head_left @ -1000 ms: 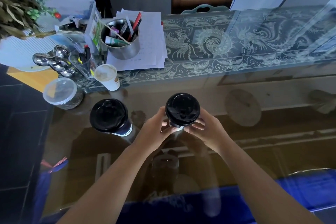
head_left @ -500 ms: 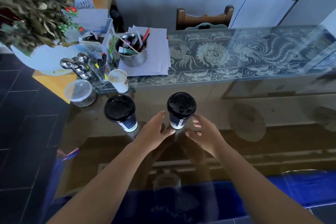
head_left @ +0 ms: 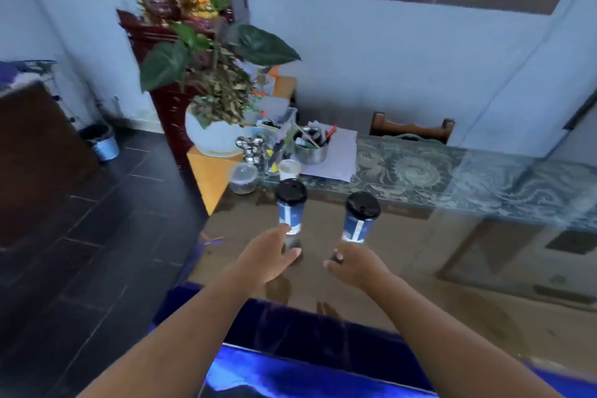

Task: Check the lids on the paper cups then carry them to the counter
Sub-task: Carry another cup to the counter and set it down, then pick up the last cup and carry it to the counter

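Note:
Two blue paper cups with black lids stand upright on the glass table (head_left: 436, 255). The left cup (head_left: 290, 207) is a little farther away than the right cup (head_left: 360, 220). My left hand (head_left: 271, 255) reaches up to the base of the left cup, fingers relaxed, thumb close to the cup's bottom edge. My right hand (head_left: 355, 263) sits just below the right cup with loosely bent fingers. Neither hand wraps a cup. The picture is blurred.
Behind the cups are a small white-lidded cup (head_left: 289, 169), a clear lidded jar (head_left: 244, 177), a metal tin of pens (head_left: 311, 149) on papers, and a potted plant (head_left: 219, 126). A wooden chair back (head_left: 412, 129) stands at the wall. Blue cloth (head_left: 290, 368) lies at the near edge.
Both hands let go of the right cup and moved apart, the left one toward the left cup. The view pulled back and tilted up, showing the wall and floor.

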Demonstrator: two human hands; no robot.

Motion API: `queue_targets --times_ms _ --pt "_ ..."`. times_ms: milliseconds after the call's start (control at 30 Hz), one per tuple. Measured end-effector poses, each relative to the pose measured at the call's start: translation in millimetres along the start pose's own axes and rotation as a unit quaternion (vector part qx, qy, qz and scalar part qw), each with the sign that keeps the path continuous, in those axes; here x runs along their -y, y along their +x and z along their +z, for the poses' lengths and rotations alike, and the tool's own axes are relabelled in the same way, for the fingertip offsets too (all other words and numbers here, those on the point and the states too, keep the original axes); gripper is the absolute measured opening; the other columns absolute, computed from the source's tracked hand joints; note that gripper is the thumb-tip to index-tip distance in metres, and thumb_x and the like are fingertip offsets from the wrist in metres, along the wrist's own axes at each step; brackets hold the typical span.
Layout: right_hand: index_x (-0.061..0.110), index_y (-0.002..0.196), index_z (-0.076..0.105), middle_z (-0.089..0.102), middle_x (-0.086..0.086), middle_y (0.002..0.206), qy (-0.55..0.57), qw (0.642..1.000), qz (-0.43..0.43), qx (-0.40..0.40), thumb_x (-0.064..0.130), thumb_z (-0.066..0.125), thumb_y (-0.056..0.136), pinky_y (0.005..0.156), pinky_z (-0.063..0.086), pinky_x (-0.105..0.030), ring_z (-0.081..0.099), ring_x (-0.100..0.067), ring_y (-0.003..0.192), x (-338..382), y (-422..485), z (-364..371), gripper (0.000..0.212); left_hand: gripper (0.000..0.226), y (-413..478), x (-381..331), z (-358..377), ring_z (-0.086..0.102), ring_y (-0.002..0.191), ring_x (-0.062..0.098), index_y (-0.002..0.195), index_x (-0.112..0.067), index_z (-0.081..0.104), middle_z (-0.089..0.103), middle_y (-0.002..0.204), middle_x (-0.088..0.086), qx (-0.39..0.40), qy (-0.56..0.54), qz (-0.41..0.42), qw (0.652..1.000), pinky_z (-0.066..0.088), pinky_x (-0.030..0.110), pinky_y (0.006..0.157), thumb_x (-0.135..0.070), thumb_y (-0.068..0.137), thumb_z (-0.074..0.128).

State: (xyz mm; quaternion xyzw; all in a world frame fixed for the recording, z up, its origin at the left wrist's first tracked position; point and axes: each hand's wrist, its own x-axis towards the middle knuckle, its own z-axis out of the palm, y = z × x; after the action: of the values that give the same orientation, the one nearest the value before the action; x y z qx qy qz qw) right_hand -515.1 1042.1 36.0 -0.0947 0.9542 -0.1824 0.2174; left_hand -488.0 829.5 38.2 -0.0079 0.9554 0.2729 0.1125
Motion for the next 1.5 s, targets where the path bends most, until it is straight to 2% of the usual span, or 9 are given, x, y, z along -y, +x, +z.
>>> queue_targets --times_ms 100,233,433,733,833,1000,1100,1333,1500 --pt "0.015 0.132 0.062 0.069 -0.007 0.128 0.001 0.997 -0.074 0.01 0.04 0.058 0.099 0.099 0.049 -0.036 0.064 -0.029 0.122 70.8 5.8 15.7 0.041 0.062 -38.3 50.3 -33.8 0.052 0.139 0.025 0.154 -0.016 0.042 0.055 0.15 0.007 -0.033 -0.021 -0.075 0.996 0.037 0.036 0.114 -0.041 0.1 0.061" --pt "0.022 0.138 0.059 0.069 -0.001 0.129 0.01 0.982 -0.182 0.056 0.044 0.061 0.096 0.101 0.05 -0.032 0.066 -0.021 0.118 187.2 20.6 56.8 0.048 0.042 -105.6 145.5 -81.1 0.064 0.122 0.032 0.129 -0.015 0.058 0.068 0.127 0.009 -0.091 -0.037 -0.16 0.982 0.049 0.037 0.1 -0.038 0.095 0.063" --pt "0.021 0.131 0.064 0.072 0.0 0.126 -0.051 0.93 -0.335 0.14 0.046 0.067 0.092 0.092 0.049 -0.029 0.069 -0.02 0.111 401.8 24.2 154.3 0.046 0.052 -248.9 305.1 -138.2 0.059 0.127 0.027 0.142 -0.015 0.05 0.062 0.137 0.007 -0.184 -0.053 -0.331 0.924 0.047 0.036 0.105 -0.039 0.098 0.062" --pt "0.026 0.137 0.058 0.063 0.007 0.128 -0.139 0.804 -0.515 0.264 0.046 0.063 0.095 0.088 0.053 -0.028 0.066 -0.011 0.104 705.2 -47.4 335.9 0.047 0.053 -466.9 513.7 -199.5 0.058 0.127 0.029 0.14 -0.013 0.05 0.062 0.135 0.008 -0.312 -0.102 -0.503 0.8 0.048 0.036 0.103 -0.039 0.096 0.063" --pt "0.024 0.135 0.059 0.062 0.005 0.125 -0.169 0.751 -0.567 0.293 0.045 0.064 0.096 0.088 0.053 -0.028 0.065 -0.012 0.103 782.0 -80.1 385.6 0.045 0.048 -539.2 551.2 -211.0 0.057 0.125 0.029 0.131 -0.01 0.052 0.061 0.132 0.007 -0.351 -0.116 -0.561 0.74 0.049 0.037 0.098 -0.038 0.094 0.063" --pt "0.022 0.13 0.063 0.064 0.004 0.117 -0.195 0.666 -0.644 0.322 0.043 0.068 0.094 0.09 0.053 -0.029 0.065 -0.013 0.093 886.5 -137.8 461.8 0.041 0.051 -637.5 588.9 -212.6 0.057 0.129 0.029 0.138 -0.017 0.05 0.06 0.136 0.007 -0.412 -0.139 -0.639 0.634 0.048 0.038 0.103 -0.039 0.093 0.063" --pt "0.025 0.128 0.064 0.066 0.005 0.119 -0.212 0.624 -0.671 0.338 0.045 0.067 0.093 0.091 0.055 -0.03 0.064 -0.013 0.098 938.6 -165.3 504.9 0.04 0.051 -676.0 610.0 -214.0 0.058 0.127 0.03 0.138 -0.017 0.05 0.06 0.134 0.007 -0.429 -0.147 -0.675 0.583 0.049 0.038 0.102 -0.038 0.093 0.063" --pt "0.024 0.125 0.065 0.068 0.004 0.117 -0.257 0.55 -0.702 0.374 0.042 0.067 0.093 0.093 0.052 -0.03 0.066 -0.016 0.104 1065.2 -187.5 618.9 0.037 0.052 -718.5 706.7 -227.2 0.057 0.129 0.03 0.137 -0.016 0.049 0.059 0.135 0.007 -0.436 -0.174 -0.732 0.493 0.047 0.039 0.106 -0.039 0.092 0.062" --pt "0.029 0.103 0.061 0.067 0.007 0.102 -0.268 0.525 -0.716 0.374 0.04 0.068 0.091 0.088 0.051 -0.029 0.065 -0.015 0.097 1188.8 -185.6 722.3 0.018 0.05 -753.6 816.8 -258.7 0.057 0.127 0.028 0.14 -0.022 0.048 0.059 0.136 0.003 -0.455 -0.172 -0.763 0.424 0.046 0.037 0.105 -0.038 0.094 0.058"
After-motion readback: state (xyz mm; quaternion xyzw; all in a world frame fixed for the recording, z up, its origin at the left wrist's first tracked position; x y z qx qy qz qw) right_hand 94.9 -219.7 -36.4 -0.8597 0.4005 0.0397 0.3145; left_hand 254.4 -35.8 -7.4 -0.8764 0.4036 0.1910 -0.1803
